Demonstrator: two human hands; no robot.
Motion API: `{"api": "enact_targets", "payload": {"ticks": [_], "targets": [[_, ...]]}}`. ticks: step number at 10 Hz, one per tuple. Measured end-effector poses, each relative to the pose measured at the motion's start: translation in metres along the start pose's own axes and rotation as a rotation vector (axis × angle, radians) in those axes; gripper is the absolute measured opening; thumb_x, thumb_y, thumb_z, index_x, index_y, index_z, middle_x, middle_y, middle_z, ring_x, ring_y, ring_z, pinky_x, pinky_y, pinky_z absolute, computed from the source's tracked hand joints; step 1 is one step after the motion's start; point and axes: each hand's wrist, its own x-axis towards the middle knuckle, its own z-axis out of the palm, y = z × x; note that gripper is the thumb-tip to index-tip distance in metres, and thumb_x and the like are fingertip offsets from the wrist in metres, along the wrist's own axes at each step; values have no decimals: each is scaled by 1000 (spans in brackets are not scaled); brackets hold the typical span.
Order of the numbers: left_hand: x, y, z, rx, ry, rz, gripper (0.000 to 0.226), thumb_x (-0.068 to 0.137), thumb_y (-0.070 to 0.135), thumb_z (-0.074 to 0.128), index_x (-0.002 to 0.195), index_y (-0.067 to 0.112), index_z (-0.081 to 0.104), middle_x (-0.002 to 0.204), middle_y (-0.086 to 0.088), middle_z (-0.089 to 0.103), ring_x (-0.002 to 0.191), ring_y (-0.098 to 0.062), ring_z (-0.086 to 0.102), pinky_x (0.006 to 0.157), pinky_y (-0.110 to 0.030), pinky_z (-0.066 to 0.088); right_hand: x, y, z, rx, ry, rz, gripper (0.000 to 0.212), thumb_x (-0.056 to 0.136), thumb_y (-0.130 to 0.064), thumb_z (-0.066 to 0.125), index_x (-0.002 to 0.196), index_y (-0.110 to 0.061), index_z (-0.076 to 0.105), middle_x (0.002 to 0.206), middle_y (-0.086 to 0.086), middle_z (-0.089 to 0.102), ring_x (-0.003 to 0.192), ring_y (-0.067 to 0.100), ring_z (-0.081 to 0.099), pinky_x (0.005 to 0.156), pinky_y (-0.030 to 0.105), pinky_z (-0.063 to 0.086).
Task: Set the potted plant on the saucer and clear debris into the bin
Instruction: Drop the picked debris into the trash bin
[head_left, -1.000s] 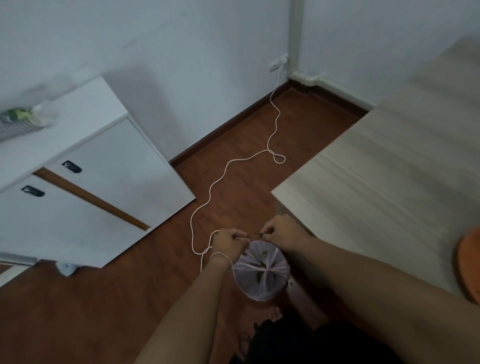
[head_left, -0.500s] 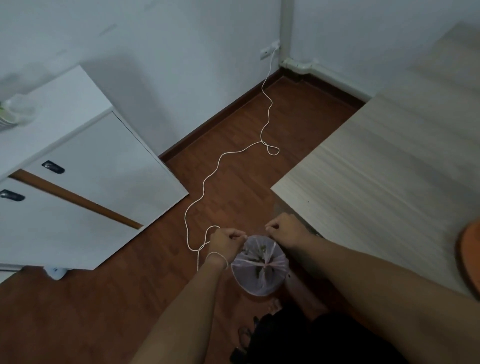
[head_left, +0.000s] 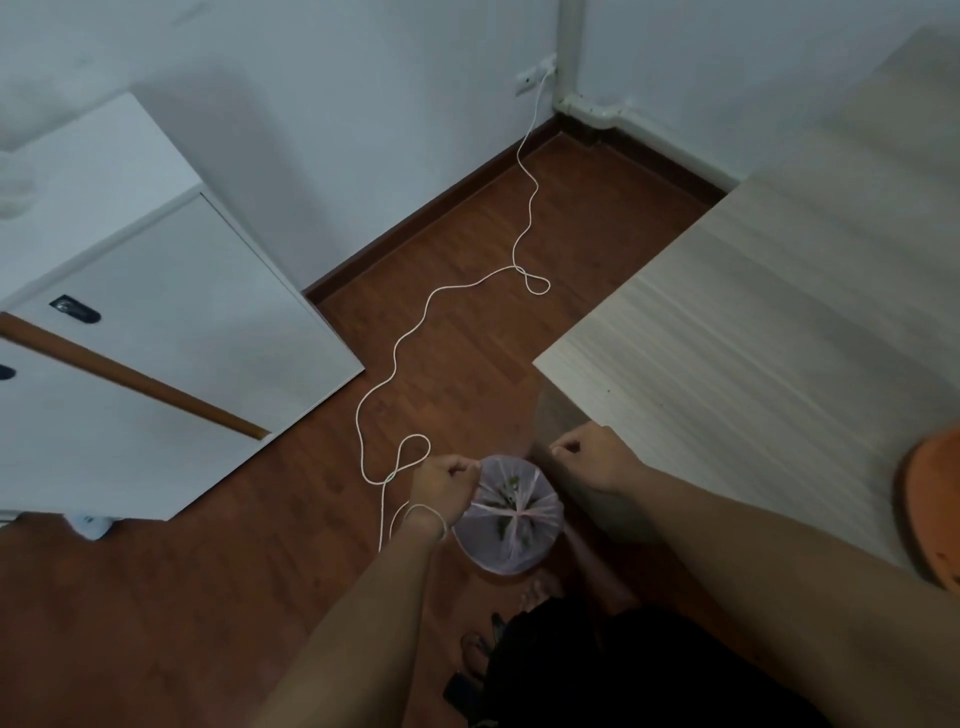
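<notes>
A small bin (head_left: 511, 551) lined with a translucent pinkish bag stands on the floor just off the table's corner, with green plant debris (head_left: 508, 491) inside. My left hand (head_left: 445, 488) is closed at the bin's left rim, pinching the bag's edge. My right hand (head_left: 589, 457) is closed in a fist slightly right of the rim, by the table's corner; I cannot tell whether anything is in it. Part of an orange saucer (head_left: 930, 512) shows on the table at the right edge. No potted plant is in view.
A light wooden table (head_left: 769, 332) fills the right side. A white cabinet (head_left: 156, 338) stands at the left. A white cable (head_left: 415, 332) snakes across the brown floor from a wall socket (head_left: 535, 78) to beside the bin. My feet and a sandal (head_left: 475, 654) are below the bin.
My hands were pinched close together above the bin and have drawn apart to its two sides. The right hand has moved off toward the table's corner. The camera has tilted slightly.
</notes>
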Motion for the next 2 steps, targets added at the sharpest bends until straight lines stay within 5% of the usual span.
{"api": "enact_targets", "payload": {"ticks": [2], "targets": [[24,-82,8,48,1,-62,33,80,47,56,67,19,70,56,-9,68,56,-27,67,58,-44,58,6,27,37,-9,-52,27,30,85,-29,54,71,-4,63,66,15,66,58,14,60,63,40,54]]}}
